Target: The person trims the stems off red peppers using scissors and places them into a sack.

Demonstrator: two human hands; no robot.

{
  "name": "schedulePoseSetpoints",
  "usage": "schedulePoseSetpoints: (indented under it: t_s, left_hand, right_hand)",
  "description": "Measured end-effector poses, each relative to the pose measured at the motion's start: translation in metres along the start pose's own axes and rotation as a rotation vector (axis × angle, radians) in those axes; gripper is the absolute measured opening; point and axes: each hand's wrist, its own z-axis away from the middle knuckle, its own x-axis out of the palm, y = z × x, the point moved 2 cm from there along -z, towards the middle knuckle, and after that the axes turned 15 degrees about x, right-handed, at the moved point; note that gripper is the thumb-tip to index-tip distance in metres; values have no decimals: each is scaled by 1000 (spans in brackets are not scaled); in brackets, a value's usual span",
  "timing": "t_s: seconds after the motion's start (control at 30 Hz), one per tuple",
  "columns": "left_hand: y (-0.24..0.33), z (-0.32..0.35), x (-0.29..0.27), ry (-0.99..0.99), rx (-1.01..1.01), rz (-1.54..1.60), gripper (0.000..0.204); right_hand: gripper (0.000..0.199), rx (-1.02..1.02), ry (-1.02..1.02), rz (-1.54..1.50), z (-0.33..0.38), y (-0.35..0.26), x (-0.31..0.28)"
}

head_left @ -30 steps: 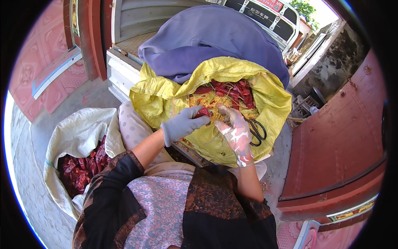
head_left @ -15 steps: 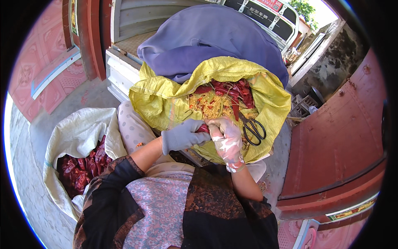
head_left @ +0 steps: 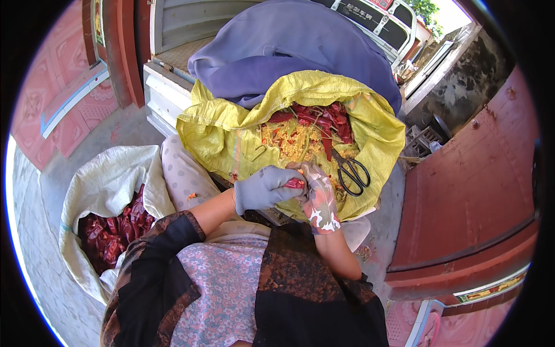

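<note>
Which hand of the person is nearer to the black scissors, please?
Right: the right hand is just left of the black scissors. The left hand is farther left, beyond the right one.

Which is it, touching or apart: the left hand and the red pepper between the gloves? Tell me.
Touching. The head view shows the gray-gloved left hand gripping the red pepper, part of which sticks out from its grasp.
</note>
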Motion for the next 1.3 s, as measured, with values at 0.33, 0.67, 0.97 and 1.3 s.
schedulePoseSetpoints:
  t_s: [0.33,0.67,0.97,1.3]
  left_hand:
    - [-8,3,-17,168,-306,395,18]
    - [-20,5,-15,399,-442,704,12]
    - [-31,1,2,465,-562,897,18]
    - [-14,-14,4,523,-473,739,14]
  right_hand:
    - [29,-339,476,1471,-18,-53,-55]
    - [24,-487,982,1548,-31,-76,-68]
    - [19,-293,649,491,2,-27,-46]
    - [23,-871,586,1592,19,9,6]
